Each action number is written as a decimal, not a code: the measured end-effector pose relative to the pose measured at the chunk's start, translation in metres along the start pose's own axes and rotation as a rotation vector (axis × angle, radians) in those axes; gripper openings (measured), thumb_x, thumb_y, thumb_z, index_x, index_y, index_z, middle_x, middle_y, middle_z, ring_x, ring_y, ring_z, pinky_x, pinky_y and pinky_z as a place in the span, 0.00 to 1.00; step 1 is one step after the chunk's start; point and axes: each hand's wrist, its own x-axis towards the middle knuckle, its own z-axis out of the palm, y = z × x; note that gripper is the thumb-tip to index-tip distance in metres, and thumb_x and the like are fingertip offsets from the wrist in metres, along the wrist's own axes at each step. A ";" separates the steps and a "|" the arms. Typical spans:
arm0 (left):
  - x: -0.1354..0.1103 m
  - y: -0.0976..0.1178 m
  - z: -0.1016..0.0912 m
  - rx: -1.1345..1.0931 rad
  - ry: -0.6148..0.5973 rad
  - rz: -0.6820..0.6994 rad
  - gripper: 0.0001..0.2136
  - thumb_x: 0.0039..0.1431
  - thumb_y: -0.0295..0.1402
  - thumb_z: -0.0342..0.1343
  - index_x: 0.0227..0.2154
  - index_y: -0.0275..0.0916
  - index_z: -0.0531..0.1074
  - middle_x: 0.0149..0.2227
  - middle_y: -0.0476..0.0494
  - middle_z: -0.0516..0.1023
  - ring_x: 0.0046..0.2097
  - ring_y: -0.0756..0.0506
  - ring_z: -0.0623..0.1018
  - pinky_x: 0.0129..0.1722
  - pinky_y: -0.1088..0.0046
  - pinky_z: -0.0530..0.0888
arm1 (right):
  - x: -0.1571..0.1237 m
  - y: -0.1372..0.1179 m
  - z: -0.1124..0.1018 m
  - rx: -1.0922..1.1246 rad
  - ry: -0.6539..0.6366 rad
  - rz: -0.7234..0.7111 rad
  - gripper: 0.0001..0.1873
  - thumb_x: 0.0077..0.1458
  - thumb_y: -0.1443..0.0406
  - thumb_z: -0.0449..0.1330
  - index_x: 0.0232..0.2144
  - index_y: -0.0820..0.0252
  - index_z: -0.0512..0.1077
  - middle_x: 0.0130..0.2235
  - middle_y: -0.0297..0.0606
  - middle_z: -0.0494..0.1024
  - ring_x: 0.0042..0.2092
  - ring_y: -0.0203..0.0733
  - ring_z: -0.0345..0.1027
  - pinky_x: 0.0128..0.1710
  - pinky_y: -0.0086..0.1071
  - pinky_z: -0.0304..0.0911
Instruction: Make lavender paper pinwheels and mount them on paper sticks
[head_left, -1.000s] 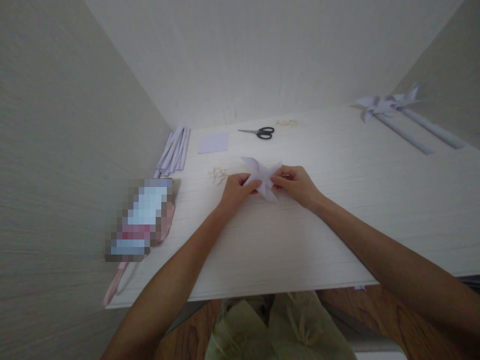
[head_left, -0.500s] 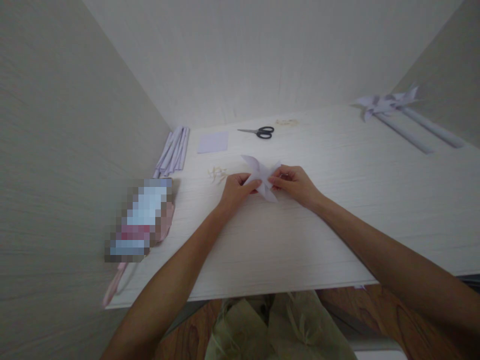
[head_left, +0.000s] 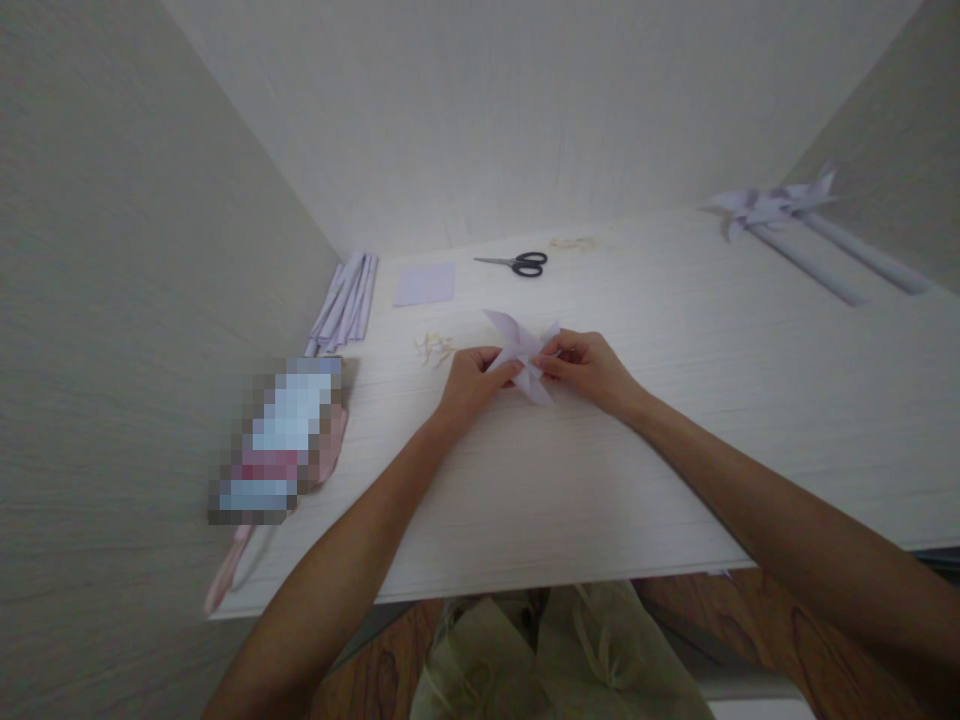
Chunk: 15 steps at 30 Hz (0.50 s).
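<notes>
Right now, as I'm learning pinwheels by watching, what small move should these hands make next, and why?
Perhaps the right hand should press the centre of the paper pinwheel while the left hand steadies it: both pinch it, the right thumb near its middle.

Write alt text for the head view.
Left hand and right hand hold a paper pinwheel over a white table; scissors and a paper square lie beyond. Paper tubes lie at left, pinwheels on sticks at right.

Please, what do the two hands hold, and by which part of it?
A white pinwheel: the left hand pinches its left side, the right hand its right side, both close to the middle.
</notes>
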 end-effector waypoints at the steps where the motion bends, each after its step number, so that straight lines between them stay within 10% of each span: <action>1: 0.000 0.000 0.000 0.002 -0.005 0.004 0.08 0.41 0.33 0.53 0.21 0.32 0.72 0.20 0.50 0.69 0.23 0.54 0.67 0.25 0.78 0.65 | 0.000 0.000 0.000 0.003 -0.002 -0.002 0.09 0.41 0.62 0.58 0.19 0.63 0.66 0.19 0.31 0.66 0.21 0.30 0.59 0.19 0.26 0.53; 15: -0.001 0.002 0.002 0.046 -0.013 0.010 0.08 0.42 0.32 0.52 0.21 0.32 0.72 0.19 0.51 0.69 0.23 0.54 0.67 0.25 0.78 0.65 | 0.001 0.003 0.000 -0.120 0.027 -0.060 0.10 0.41 0.62 0.59 0.17 0.64 0.67 0.20 0.31 0.66 0.21 0.29 0.57 0.19 0.25 0.52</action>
